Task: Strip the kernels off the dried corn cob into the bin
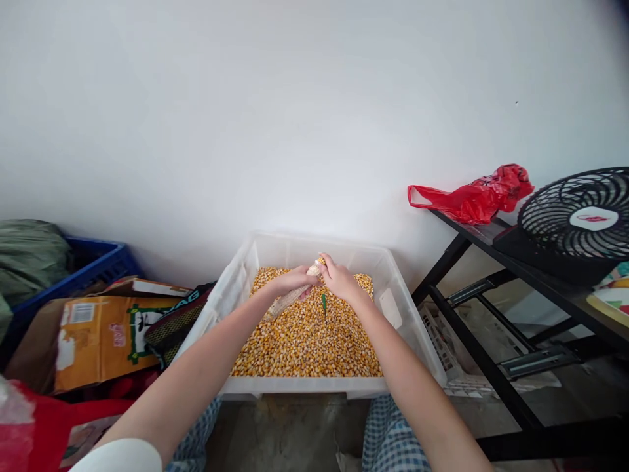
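Note:
A corn cob, its visible length pale and mostly bare of kernels, is tilted over a heap of loose yellow corn kernels. My left hand is closed around the cob. At its upper end, where a few yellow kernels show, my right hand is closed with the fingers and thumb against it. A thin tool with a green handle stands upright in the kernels just below my hands. All the kernels lie in a translucent plastic bin.
Behind the bin rises a white wall. On the right, a black table carries a red plastic bag and a black fan. To the left are a cardboard box, a dark mesh bag and a blue crate.

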`<state>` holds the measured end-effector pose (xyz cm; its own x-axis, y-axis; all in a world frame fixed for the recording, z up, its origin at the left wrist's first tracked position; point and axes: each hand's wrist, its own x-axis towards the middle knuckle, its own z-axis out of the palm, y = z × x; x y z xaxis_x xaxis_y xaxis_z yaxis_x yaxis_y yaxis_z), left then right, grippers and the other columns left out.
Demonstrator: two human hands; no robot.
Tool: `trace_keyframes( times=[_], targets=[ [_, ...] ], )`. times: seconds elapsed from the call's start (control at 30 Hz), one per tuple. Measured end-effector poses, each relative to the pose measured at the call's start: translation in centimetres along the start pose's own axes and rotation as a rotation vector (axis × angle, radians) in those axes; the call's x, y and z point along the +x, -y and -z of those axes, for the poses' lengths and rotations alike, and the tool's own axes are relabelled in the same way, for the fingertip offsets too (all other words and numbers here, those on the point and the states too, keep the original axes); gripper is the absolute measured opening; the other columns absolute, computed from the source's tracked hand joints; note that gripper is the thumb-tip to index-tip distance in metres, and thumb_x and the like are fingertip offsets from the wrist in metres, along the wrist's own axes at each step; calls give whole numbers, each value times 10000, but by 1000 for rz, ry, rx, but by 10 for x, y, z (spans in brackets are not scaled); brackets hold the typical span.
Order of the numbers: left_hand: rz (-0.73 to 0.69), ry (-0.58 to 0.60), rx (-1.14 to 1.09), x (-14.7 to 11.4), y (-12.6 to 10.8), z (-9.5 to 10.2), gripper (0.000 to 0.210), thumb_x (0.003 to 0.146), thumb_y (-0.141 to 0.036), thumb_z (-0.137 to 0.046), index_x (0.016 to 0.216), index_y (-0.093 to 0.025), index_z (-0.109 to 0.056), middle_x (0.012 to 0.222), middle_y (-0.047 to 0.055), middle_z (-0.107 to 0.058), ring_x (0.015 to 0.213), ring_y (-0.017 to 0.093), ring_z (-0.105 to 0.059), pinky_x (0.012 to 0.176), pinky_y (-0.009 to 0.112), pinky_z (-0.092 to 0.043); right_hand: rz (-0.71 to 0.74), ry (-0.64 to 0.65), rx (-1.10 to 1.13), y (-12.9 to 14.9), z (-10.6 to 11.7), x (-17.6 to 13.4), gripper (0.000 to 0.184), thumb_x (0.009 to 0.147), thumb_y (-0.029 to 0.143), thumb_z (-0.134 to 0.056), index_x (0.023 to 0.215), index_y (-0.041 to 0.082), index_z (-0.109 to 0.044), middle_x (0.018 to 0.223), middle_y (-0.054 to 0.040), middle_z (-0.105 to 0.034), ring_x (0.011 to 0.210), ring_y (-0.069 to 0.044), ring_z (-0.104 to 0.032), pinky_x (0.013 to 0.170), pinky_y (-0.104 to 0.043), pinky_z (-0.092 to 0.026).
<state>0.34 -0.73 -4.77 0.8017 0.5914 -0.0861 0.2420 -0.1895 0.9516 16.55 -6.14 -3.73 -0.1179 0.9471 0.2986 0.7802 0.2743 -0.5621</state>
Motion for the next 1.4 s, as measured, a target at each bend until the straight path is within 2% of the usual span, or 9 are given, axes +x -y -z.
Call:
trace_keyframes(
  times=[0.2,0.4,0.47,0.6,0.8,1.03,1.17,1.27,1.4],
  targets=[
    [48,34,-25,0,9,4,188,709,-303,-548,813,-147,-537,492,-30,-505,385,109,-451,393,235,-379,19,89,-220,3,-4,0,530,938,422,-173,1391,170,-285,1039,-140,-653,929,-245,-624,788,-342,-439],
    [120,111,-18,-1,20,13,212,699,-311,-560,833,-148,-534,480,-38,-492,371,102,-436,396,230,-384,-134,206,238,-6,-11,3,586,920,519,-90,1386,235,-303,871,-39,-661,656,-137,-629,658,-270,-474],
    [127,99,6,0,22,12,223,697,-313,-556,843,-148,-531,483,-34,-501,374,108,-445,393,232,-383,-182,193,273,-6,-15,3,619,895,581,-103,1351,247,-356,872,-27,-653,647,-130,-621,643,-261,-469],
    [117,70,151,2,20,5,193,690,-270,-513,837,-147,-536,461,-29,-503,373,129,-470,378,237,-373,-183,3,-57,-1,-22,0,572,879,601,-223,1160,205,-525,912,-77,-656,828,-195,-614,733,-288,-429],
    [151,100,240,2,21,4,153,676,-289,-527,750,-155,-531,473,-16,-509,384,125,-478,393,236,-382,-30,123,-246,-6,-24,0,461,951,405,-149,1038,175,-539,894,-111,-654,830,-201,-608,726,-277,-380],
    [206,187,173,-1,29,15,196,653,-332,-578,740,-163,-533,446,-21,-475,377,125,-433,393,249,-372,-54,125,-8,-19,-38,4,423,944,418,-194,993,190,-547,895,-83,-644,798,-169,-599,722,-264,-417],
    [210,214,144,-4,30,20,252,635,-320,-586,832,-167,-558,514,-24,-500,403,117,-445,402,237,-383,-254,262,389,-21,-44,5,515,900,555,-190,1077,205,-523,715,-27,-613,514,-128,-552,543,-256,-445],
    [223,201,189,-3,28,18,266,637,-315,-569,860,-170,-560,533,-21,-510,418,124,-471,417,239,-396,-420,280,594,-22,-45,6,692,847,657,-88,1112,207,-542,705,-32,-623,464,-123,-543,505,-264,-451],
    [218,140,328,0,27,12,232,630,-306,-551,818,-172,-534,541,-20,-530,439,137,-505,431,237,-398,-390,65,344,-22,-45,7,756,845,656,-54,976,198,-641,788,-68,-659,587,-142,-596,589,-258,-447]
  ],
)
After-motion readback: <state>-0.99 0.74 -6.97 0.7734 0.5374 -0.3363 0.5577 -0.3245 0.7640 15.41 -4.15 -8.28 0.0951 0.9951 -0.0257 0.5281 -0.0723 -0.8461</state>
